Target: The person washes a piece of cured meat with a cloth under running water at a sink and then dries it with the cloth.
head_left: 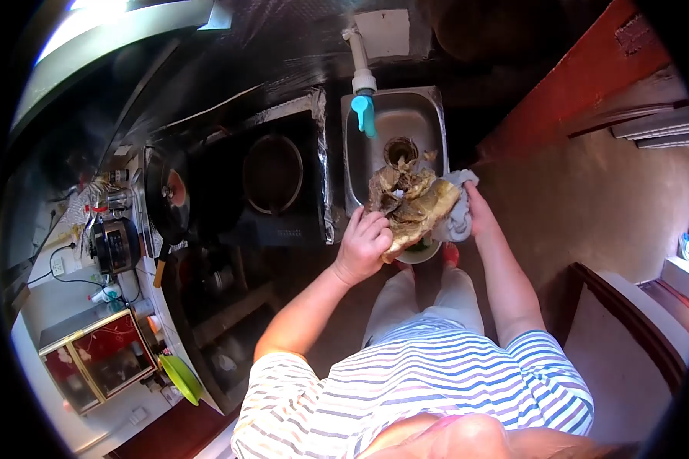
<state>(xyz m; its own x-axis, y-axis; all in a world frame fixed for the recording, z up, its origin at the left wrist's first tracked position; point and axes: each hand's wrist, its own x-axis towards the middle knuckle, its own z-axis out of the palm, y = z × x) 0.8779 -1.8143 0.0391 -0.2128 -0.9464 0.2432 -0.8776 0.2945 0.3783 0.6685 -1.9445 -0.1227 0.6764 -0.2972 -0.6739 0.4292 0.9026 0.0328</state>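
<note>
A large, uneven yellow-brown piece that looks like cured meat (425,210) is held over the near end of the steel sink (441,115). My left hand (364,245) is closed on its lower left edge, fingers curled. My right hand (478,210) grips a bunched grey cloth (457,214), which presses against the right side of the piece. Part of the right fingers is hidden behind the cloth. Below the piece, a pale bowl (421,256) with something green in it shows between my feet and the sink.
A tap with a blue handle (364,115) hangs over the sink, whose round drain (400,151) has scraps near it. Left of it are a dark cooktop (274,176) and a pan (164,191) with a wooden handle. A red-brown panel (563,84) slants at the right.
</note>
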